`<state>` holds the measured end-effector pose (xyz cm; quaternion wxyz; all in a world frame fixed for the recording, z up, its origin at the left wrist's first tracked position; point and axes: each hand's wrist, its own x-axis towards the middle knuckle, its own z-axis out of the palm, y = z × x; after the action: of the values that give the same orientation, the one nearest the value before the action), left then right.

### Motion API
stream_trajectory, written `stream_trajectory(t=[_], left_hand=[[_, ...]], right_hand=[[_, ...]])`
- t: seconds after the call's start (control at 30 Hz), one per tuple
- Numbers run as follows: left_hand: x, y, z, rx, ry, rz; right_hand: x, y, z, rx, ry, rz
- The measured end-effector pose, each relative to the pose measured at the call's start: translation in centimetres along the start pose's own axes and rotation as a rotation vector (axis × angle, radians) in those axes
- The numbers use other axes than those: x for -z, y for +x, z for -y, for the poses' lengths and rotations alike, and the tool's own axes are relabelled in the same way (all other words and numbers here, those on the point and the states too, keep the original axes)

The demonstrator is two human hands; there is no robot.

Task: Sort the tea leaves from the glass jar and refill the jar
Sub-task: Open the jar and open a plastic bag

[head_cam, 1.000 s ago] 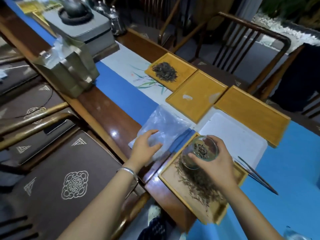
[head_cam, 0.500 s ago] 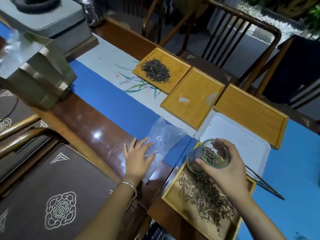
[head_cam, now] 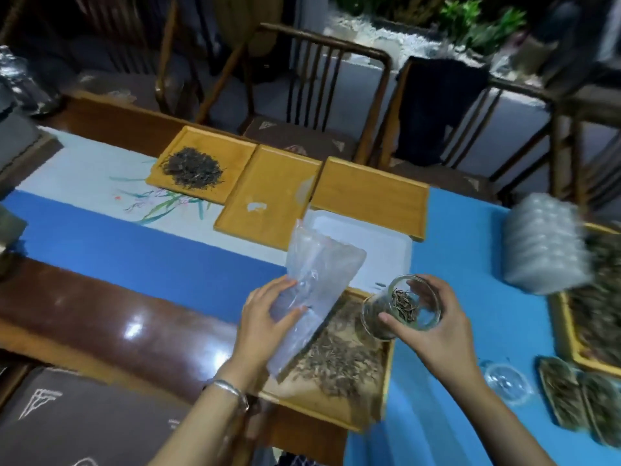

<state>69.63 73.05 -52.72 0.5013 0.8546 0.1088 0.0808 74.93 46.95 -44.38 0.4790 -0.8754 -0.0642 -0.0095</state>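
From my seat at the remote feed, the biggest thing in play is the long table (head_cam: pixel 100 237) with its blue runner, and on it a row of three wooden trays at the far side: the leftmost tray (head_cam: pixel 205 163) carries a dark heap of sorted leaves (head_cam: pixel 192 168), the other two look bare. Nearer me lies the working tray (head_cam: pixel 349 412), strewn with loose tea leaves (head_cam: pixel 339 358), and behind it a white tray (head_cam: pixel 366 243).

Next down in size, the clear plastic bag (head_cam: pixel 319 280) stands tilted over the left end of the working tray, its long axis running from near-left up toward the far right. My left hand (head_cam: pixel 265 321) is clamped on its lower part, thumb across the front of the film.

The glass jar (head_cam: pixel 403 306) sits just to the right of the bag, tipped with its mouth facing up and toward me (a small clump of leaves still inside). My right hand (head_cam: pixel 437 327) is wrapped round it, fingers curled over the far rim and thumb on the near side.

I judge the coming move turns on that gap: jar and bag are close but apart, the bag's upper end lying left and beyond the jar's mouth.
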Motion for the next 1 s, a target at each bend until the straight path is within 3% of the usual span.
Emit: stream_trajectory(t=[0.2,0.57,0.73,0.83,1.0], left_hand=[[-7.5,-0.8,-5.7,-0.062,-0.048,0.134],[-15.2,-6.3,-12.7,0.018,-0.085,0.077],[-15.5,-7.9,-14.4,0.031,-0.096,0.021],[-15.1,-8.2,-15.3,0.044,-0.120,0.009],[-14.3,-7.7,-17.2,0.017,-0.173,0.038]], right_hand=[[6.8,-4.5,-6.1,-0.143,0.005,-0.121],[12.5,-11.0,-14.7,-0.234,-0.054,0.072],[13.7,-11.3,-14.4,-0.241,-0.069,0.150],[15.2,-10.4,-11.8,-0.144,-0.060,0.104],[14.4,-6.8,-5.2,-0.123,0.299,0.128]])
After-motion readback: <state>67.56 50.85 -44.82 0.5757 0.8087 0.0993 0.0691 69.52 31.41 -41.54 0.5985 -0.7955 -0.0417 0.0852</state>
